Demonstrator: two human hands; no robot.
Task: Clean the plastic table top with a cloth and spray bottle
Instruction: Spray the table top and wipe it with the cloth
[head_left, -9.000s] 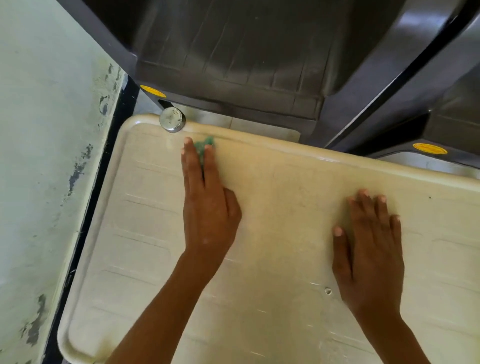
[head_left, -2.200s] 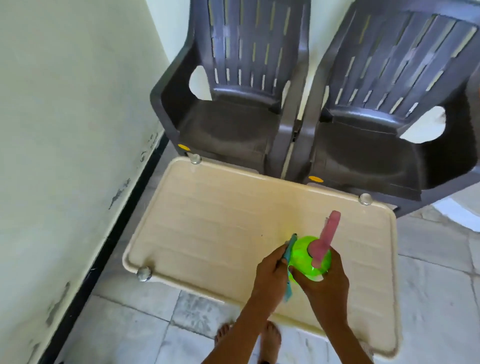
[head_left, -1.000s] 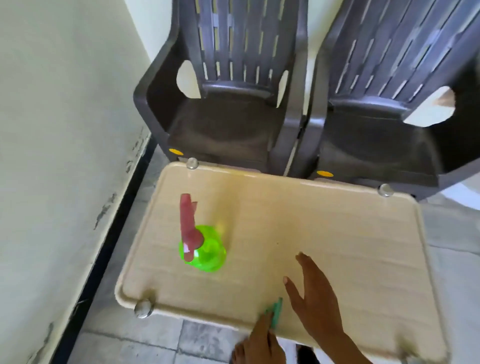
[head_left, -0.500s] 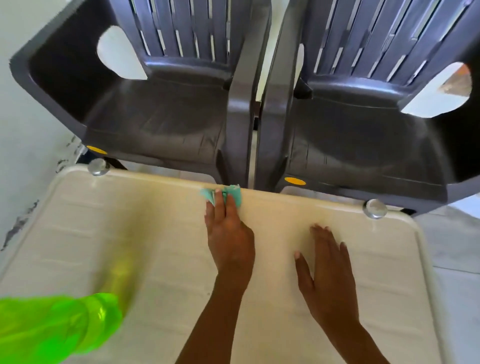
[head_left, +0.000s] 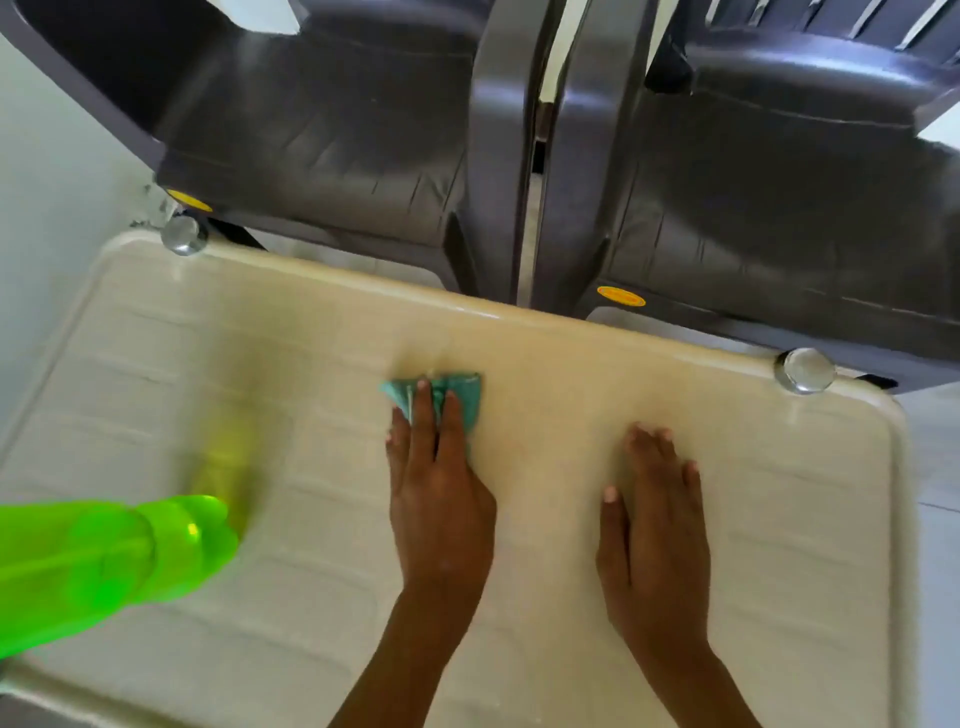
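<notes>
The cream plastic table top (head_left: 779, 519) fills the lower view. My left hand (head_left: 439, 493) lies flat on a folded teal cloth (head_left: 457, 395), pressing it onto the middle of the table a little short of the far rim; only the cloth's far end shows past the fingertips. My right hand (head_left: 657, 530) rests flat, palm down, fingers apart, to the right of it, holding nothing. The bright green spray bottle (head_left: 104, 561) stands on the table at the near left, very close to the camera; its top is out of frame.
Two dark grey plastic chairs (head_left: 322, 119) (head_left: 779, 171) stand side by side against the table's far edge. Round metal caps (head_left: 183, 235) (head_left: 804, 370) mark the far corners. A pale wall (head_left: 47, 182) runs along the left.
Over the last second my left hand carried the cloth from the near edge to the far rim, then drew it back slightly. My right hand settled flat on the table. The bottle stays put.
</notes>
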